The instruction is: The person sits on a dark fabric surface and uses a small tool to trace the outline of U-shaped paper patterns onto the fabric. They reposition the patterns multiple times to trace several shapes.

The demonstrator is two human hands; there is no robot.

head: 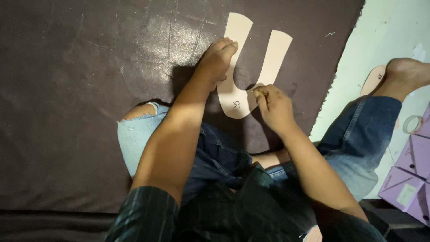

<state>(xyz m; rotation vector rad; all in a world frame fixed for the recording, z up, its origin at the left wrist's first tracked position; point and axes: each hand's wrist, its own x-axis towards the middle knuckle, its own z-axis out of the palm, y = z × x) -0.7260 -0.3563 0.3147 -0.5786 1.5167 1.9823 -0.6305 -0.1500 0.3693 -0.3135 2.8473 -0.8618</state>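
Observation:
A pale U-shaped card template (273, 54) lies on a large dark brown sheet of material (80, 89) spread on the floor. My left hand (217, 60) presses flat on the template's left arm, fingers together. My right hand (273, 105) is closed at the inner curve of the U, fingertips pinched as if holding a small marking tool; the tool itself is hidden. Faint chalk lines show on the dark sheet left of the template.
My knees in blue jeans (367, 130) frame the work. My bare foot (405, 74) rests on a pale floor at right, over another pale template piece (374, 78). A roll of tape (413, 124) and purple boxes (410, 179) sit at the right edge.

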